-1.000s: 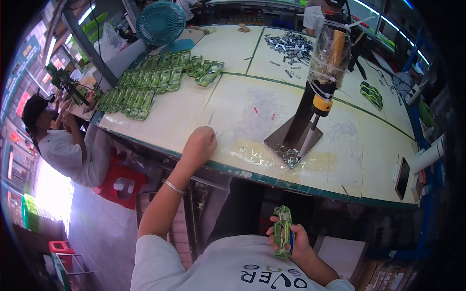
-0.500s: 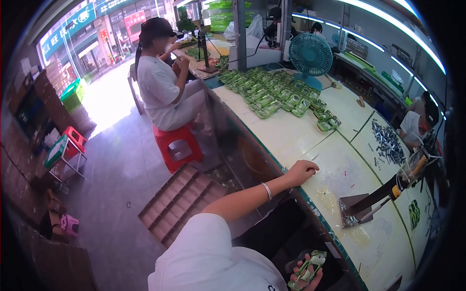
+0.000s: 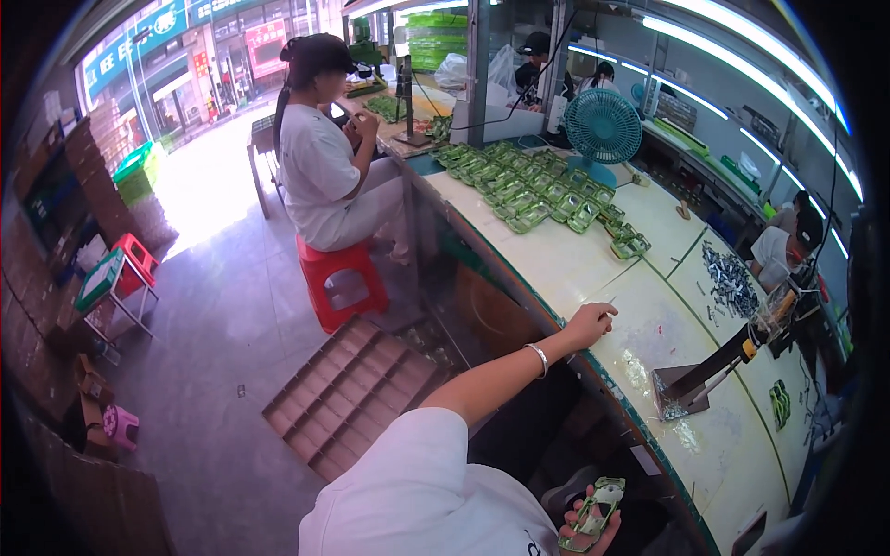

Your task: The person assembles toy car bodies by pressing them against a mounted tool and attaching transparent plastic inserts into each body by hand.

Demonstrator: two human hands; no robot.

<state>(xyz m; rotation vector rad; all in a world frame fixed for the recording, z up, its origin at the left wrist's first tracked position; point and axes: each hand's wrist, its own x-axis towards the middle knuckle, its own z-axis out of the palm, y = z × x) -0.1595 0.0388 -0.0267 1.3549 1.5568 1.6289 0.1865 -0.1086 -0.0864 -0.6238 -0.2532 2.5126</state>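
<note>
Long pale desk (image 3: 575, 264); our left hand (image 3: 590, 325) rests loosely curled on it, right hand (image 3: 593, 530) clamped round a green-framed part (image 3: 596, 512): looks light, stiff, best gripped by its edges.

bare bench (image 3: 556, 259) by left hand (image 3: 591, 324) | blocked ahead – press stand (image 3: 691, 389)

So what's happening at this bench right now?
A person at a long pale workbench rests the left hand on its near edge, while the right hand holds a small green framed part low, below the bench. On the bench stand a press-like tool on a metal base, a pile of small metal pieces, rows of similar green parts and a teal fan. Another person in white sits on a red stool farther along.
</note>
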